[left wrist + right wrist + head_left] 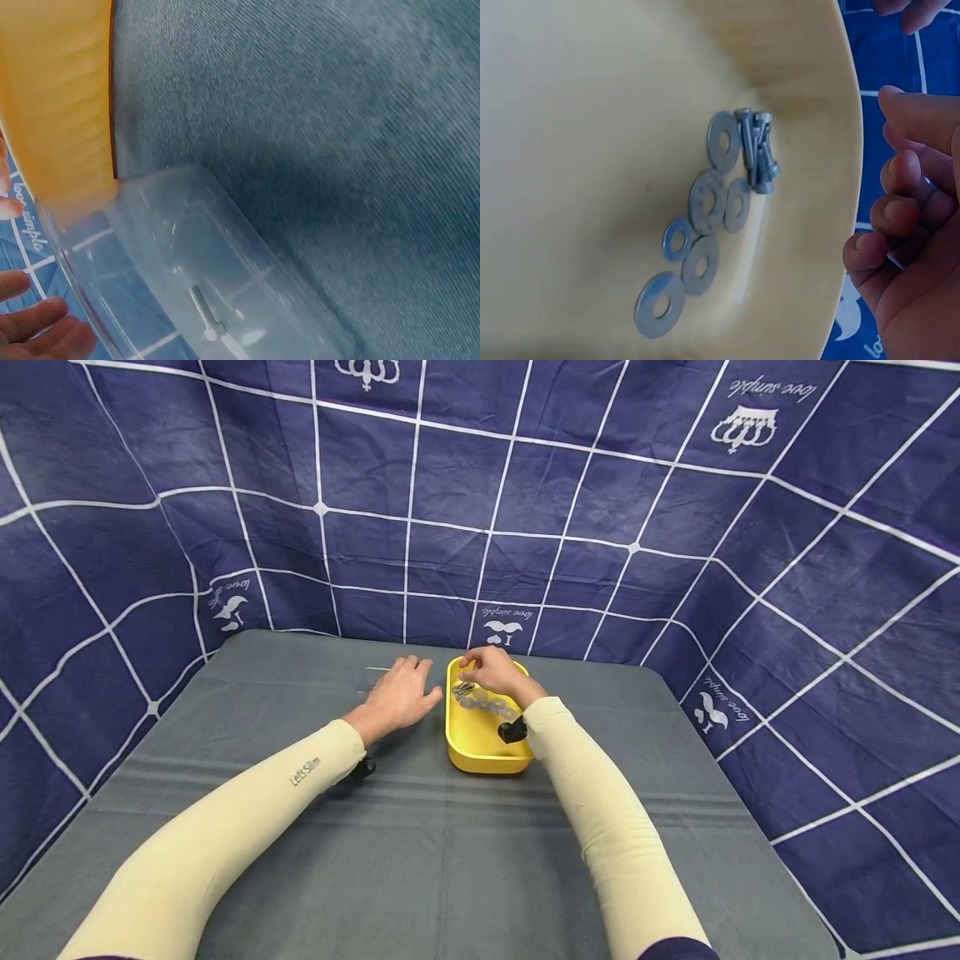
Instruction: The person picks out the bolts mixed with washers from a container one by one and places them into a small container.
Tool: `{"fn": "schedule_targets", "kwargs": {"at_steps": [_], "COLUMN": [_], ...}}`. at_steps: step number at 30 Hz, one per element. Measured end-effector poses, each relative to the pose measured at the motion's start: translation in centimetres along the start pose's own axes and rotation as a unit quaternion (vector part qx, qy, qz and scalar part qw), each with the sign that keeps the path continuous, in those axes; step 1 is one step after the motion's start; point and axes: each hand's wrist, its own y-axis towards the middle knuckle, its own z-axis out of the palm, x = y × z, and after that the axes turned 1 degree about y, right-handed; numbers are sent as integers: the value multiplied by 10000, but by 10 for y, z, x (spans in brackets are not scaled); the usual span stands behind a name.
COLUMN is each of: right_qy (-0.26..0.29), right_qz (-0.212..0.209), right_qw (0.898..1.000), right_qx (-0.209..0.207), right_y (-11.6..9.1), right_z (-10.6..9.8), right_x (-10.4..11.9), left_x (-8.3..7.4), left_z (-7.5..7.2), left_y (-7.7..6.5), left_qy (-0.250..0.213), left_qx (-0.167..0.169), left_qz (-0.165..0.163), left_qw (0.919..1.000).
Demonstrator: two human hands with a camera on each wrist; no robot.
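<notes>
My right hand (497, 672) is over the far end of a yellow plastic box (489, 766), fingers loosely curled, with nothing visible between thumb and fingertips. Inside the box, several flat metal washers (646, 319) lie in a scattered row beside a small bunch of socket-head screws (749, 154). To the left of the box, my left hand (401, 695) hovers with its fingers spread and holds nothing. Near its fingertips (37, 319) is a clear plastic container (247, 232), with one screw (204, 309) lying in it.
A grey cloth covers the table (375, 860). Blue fabric (480, 527) with white grid lines rises behind the table and along both sides. The clear container stands right against the yellow box's left side, towards the far table edge.
</notes>
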Motion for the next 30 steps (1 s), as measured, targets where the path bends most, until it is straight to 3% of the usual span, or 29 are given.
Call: {"fn": "schedule_targets", "kwargs": {"at_steps": [18,30], "right_qy": [94,228], "right_qz": [313,449], "right_qw": [9994,9984], "right_qx": [-130,-264], "right_y": [-10,-15], "right_z": [0,5], "right_x": [-23,-32], "left_x": [-27,-42], "left_z": [10,24], "left_y": [8,10], "left_qy": [-57,-78], "left_qx": [157,416], "left_qz": [275,102], "left_qw": [9995,9991]}}
